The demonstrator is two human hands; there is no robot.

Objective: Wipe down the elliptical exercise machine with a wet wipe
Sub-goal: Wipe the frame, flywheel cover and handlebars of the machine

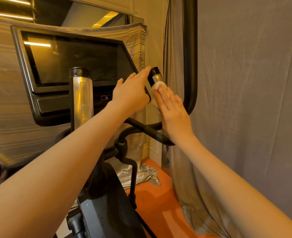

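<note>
From my remote seat I note grey drapery (245, 83) hanging along the right, bunched on the orange floor (152, 200); more silvery cloth (133, 38) hangs behind the console (73, 66), whose dark screen reflects ceiling lights; a red-framed power button (106, 97) sits below the screen. A tall black moving handlebar (190, 57) rises just right of the work area and curves under it, standing close beside my right hand (173, 114); the left chrome grip (82, 98) stands upright in front of the console, partly masking it.

The right chrome grip (156, 77) of the elliptical is the part under attention; its long axis runs near upright, tilted slightly left at the top, black cap uppermost. The white wet wipe (156, 88) lies against the grip's lower chrome section, between grip and palm.

My right hand is flat, fingers straight and together, pressing the wipe onto the grip. My left hand (133, 91) is extended, fingers straight, index tip touching the grip near its cap; I see it grasping nothing.
</note>
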